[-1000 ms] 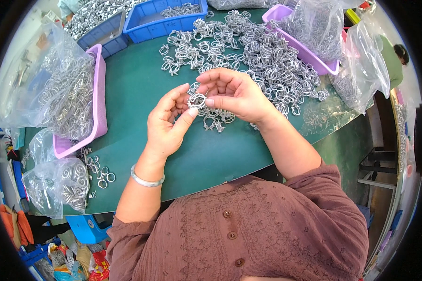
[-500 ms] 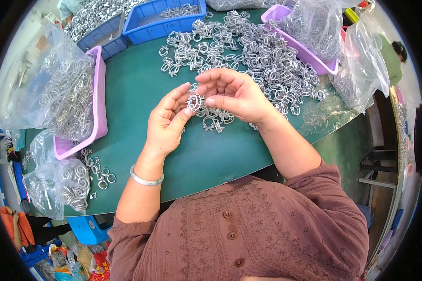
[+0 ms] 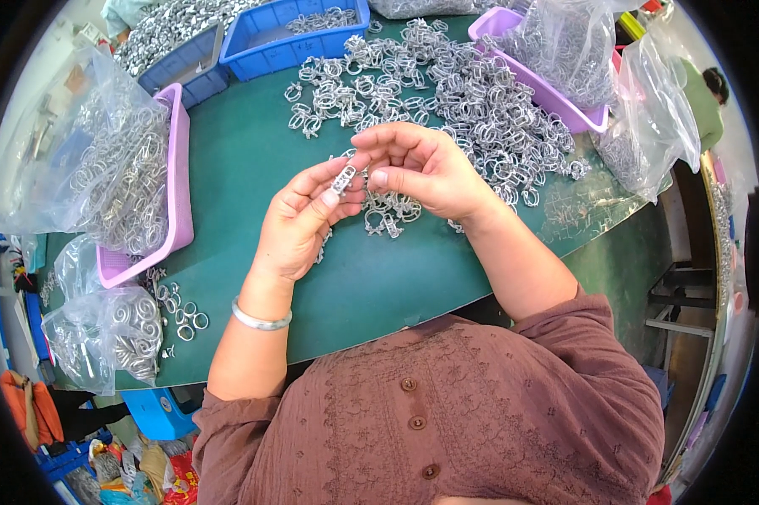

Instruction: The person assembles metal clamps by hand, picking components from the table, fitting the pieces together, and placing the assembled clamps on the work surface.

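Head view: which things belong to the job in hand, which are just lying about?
Likely the job:
- metal piece held in the left hand
- right hand, close beside it
- heap of similar pieces on the green table

Likely just lying about:
- blue stool
- orange cloth

Unclear: bagged metal parts, left.

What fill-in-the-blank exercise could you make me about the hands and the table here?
1. The left hand pinches an openwork metal ring between its fingers and ____.
2. A pale bangle circles the ____ wrist.
3. The tabletop is coloured ____.
4. Buttons visible on the brown top number ____.

Missing words: thumb; left; green; three.
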`<action>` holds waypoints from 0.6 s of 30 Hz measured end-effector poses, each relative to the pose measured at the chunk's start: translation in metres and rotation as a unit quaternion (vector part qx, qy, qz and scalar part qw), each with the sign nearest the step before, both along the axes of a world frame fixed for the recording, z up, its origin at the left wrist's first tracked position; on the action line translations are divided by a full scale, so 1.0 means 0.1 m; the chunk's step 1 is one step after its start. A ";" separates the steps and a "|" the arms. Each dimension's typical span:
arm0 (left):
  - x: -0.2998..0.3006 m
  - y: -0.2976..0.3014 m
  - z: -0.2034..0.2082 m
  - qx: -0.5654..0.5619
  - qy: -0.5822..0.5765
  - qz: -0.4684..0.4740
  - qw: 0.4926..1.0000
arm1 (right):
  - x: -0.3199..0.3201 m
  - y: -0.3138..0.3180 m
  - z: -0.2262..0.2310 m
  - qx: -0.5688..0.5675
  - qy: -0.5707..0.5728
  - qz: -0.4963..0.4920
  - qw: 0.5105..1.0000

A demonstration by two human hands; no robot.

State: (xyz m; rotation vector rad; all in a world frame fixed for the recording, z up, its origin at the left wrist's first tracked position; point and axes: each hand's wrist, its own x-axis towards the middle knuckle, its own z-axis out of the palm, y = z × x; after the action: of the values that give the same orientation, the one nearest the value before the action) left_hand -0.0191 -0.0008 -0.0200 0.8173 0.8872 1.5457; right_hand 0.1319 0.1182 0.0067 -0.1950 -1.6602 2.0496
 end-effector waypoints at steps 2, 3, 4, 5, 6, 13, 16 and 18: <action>-0.05 -0.01 -0.02 -0.003 -0.044 -0.022 0.999 | 0.01 0.01 0.00 0.008 -0.009 -0.008 1.000; -0.08 -0.01 -0.03 0.008 -0.091 -0.022 0.996 | 0.00 0.02 -0.02 0.033 -0.018 -0.041 0.998; -0.10 0.00 -0.04 0.020 -0.137 -0.022 0.990 | 0.00 0.04 -0.05 0.058 -0.028 -0.074 0.995; -0.12 0.00 -0.05 0.020 -0.165 -0.005 0.986 | -0.01 0.05 -0.08 0.082 -0.040 -0.108 0.990; -0.15 0.00 -0.05 0.021 -0.165 -0.005 0.986 | -0.01 0.06 -0.10 0.082 -0.040 -0.108 0.990; -0.23 0.02 -0.05 0.034 -0.283 0.002 0.959 | -0.01 0.09 -0.15 0.527 -0.121 -0.193 0.819; -0.23 0.01 -0.05 0.044 -0.284 0.000 0.958 | -0.02 0.08 -0.20 0.551 -0.174 -0.170 0.798; -0.25 0.00 -0.07 0.036 -0.264 0.007 0.964 | -0.02 0.08 -0.19 0.542 -0.155 -0.162 0.810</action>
State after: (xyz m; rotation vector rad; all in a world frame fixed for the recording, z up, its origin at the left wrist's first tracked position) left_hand -0.0440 -0.0012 -0.0267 0.4096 0.4458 1.7024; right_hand 0.1300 0.1262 -0.0121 -0.3775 -2.5035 0.6140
